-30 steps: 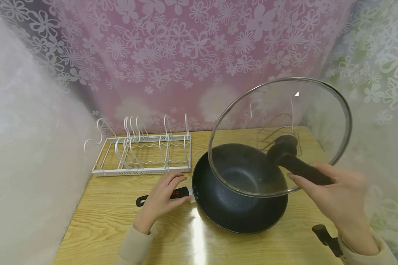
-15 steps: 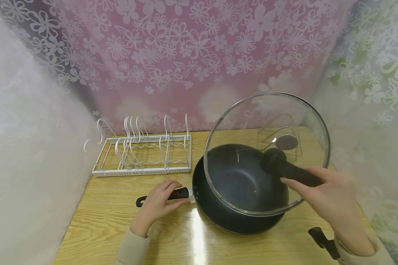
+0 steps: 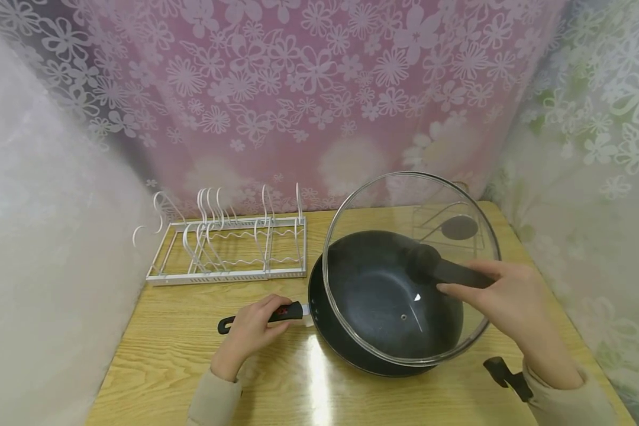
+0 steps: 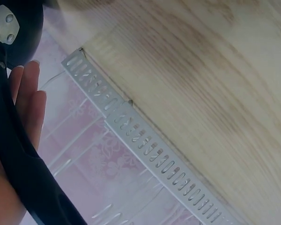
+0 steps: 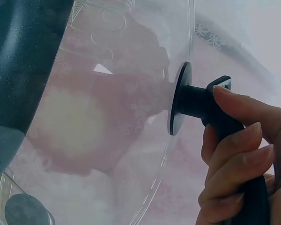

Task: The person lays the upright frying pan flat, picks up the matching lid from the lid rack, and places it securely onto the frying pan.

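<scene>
A black wok stands on the wooden table, its handle pointing left. Around this handle rests my left hand, thumb on the near side and fingers on the far side. In the left wrist view the fingers lie loosely beside the handle, not wrapped over it. My right hand grips the black handle of a big clear glass lid with a metal rim. Tilted, the lid hangs over the wok, which shows through the glass. The right wrist view shows fingers curled round the lid handle.
A white metal rack with upright hooks stands at the back left. Behind the lid at the back right is a small wire stand with a dark oval piece. Curtains with flower patterns close off the back and sides.
The lid has come down and to the left over the wok with my right hand. My left hand's fingers and thumb have drawn a little closer around the wok handle; the wok stays put.
</scene>
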Tool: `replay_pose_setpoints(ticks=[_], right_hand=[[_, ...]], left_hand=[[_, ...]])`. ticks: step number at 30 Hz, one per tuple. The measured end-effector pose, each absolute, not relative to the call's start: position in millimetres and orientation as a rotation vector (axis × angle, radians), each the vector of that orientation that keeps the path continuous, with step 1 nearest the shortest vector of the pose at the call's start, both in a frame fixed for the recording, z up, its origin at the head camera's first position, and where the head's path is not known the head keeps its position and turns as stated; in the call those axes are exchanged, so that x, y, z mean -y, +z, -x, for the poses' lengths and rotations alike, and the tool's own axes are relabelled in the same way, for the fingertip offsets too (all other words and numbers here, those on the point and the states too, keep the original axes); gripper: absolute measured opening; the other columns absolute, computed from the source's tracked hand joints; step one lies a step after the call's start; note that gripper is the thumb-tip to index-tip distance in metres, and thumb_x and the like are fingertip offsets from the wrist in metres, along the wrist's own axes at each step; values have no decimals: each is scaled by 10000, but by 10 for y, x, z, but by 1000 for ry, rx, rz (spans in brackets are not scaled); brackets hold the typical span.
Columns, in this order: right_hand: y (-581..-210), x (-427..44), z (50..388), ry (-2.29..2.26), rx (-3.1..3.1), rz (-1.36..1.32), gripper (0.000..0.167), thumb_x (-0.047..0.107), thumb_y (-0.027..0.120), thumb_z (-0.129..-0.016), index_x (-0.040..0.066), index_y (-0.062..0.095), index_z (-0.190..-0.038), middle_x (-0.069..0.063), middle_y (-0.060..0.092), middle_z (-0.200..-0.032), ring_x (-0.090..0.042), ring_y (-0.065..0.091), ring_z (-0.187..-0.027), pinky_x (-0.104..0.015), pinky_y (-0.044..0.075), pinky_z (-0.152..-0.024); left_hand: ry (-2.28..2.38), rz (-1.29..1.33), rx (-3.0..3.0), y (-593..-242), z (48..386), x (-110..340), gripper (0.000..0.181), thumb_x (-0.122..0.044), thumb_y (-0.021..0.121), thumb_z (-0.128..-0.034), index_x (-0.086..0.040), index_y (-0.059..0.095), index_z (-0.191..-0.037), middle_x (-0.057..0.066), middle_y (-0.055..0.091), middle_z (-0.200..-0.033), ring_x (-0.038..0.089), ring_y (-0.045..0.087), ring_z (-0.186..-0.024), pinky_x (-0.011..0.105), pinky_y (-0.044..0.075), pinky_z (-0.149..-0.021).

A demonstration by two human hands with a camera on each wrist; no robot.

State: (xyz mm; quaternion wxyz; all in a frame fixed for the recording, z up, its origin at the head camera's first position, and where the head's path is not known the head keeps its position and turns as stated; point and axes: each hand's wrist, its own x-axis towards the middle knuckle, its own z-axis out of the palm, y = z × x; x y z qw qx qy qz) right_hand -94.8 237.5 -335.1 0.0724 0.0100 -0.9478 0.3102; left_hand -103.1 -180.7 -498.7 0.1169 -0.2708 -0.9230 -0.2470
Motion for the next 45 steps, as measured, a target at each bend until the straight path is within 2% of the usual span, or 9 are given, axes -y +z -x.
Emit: replay_pose_setpoints(ticks=[5,8,12,20,30,32,38,42,45], right_hand=[[-3371,-2335,1012,927,2909,-63,472,515,859,-711,154,793,-1007,-80,747,-998,-185,605,-805,-277,457,-641],[-3373,-2313,1053,912,2959,-90,599,553,842,-713,101,766,-1098,-151,722,-1100,-325,653,-955,-435,526,-746],[-3379,-2278,1127,898,3011,-133,700,571,834,-711,41,727,-1154,-204,682,-1182,-441,606,-1118,-593,495,-860],[-3430,-2201,1244,923,3055,-206,654,543,849,-704,46,730,-1113,-202,698,-1140,-416,657,-1030,-522,550,-767],[-3525,-2169,1410,929,3115,-243,622,574,836,-696,120,724,-1107,-184,665,-1208,-413,627,-1088,-513,544,-753],[-3545,-2167,1456,955,3123,-257,617,553,845,-695,107,726,-1104,-189,670,-1186,-391,651,-1031,-491,548,-731],[-3623,-2149,1563,1085,3178,-253,621,447,864,-706,46,693,-1149,-130,712,-1000,-193,678,-640,-355,522,-592],[-3697,-2133,1600,1113,3188,-267,622,410,862,-718,18,692,-1170,-151,715,-1046,-187,675,-580,-343,522,-590],[-3750,-2125,1623,1102,3194,-280,629,403,860,-720,3,698,-1178,-115,735,-1002,-198,673,-565,-338,518,-584]], left_hand=[[-709,775,2683,-5007,1034,1808,367,-228,844,-802,-151,682,-1122,-38,691,-990,107,649,-698,268,510,-551],[-710,762,2696,-5010,1035,1807,354,-242,831,-818,-167,682,-1131,-44,692,-997,102,642,-684,263,506,-551],[-721,754,2709,-5006,1035,1803,343,-250,815,-836,-168,679,-1140,-36,691,-1002,108,636,-669,258,499,-545],[-736,750,2712,-4997,1031,1799,340,-224,813,-837,-157,685,-1145,-32,688,-995,109,624,-651,246,481,-526],[-780,765,2654,-5040,1038,1808,331,-186,832,-815,-144,716,-1121,-47,699,-989,76,607,-640,230,473,-528],[-786,763,2658,-5043,1039,1810,327,-188,829,-819,-143,719,-1124,-47,701,-992,73,603,-637,225,468,-527],[-802,754,2672,-5044,1037,1808,322,-202,825,-824,-137,724,-1123,-48,702,-991,66,604,-644,215,463,-529],[-810,755,2668,-5051,1035,1806,323,-196,826,-823,-135,726,-1123,-45,704,-993,65,607,-641,212,465,-529],[-816,760,2657,-5055,1035,1802,317,-191,826,-824,-135,730,-1121,-43,707,-993,73,619,-642,218,477,-534]])
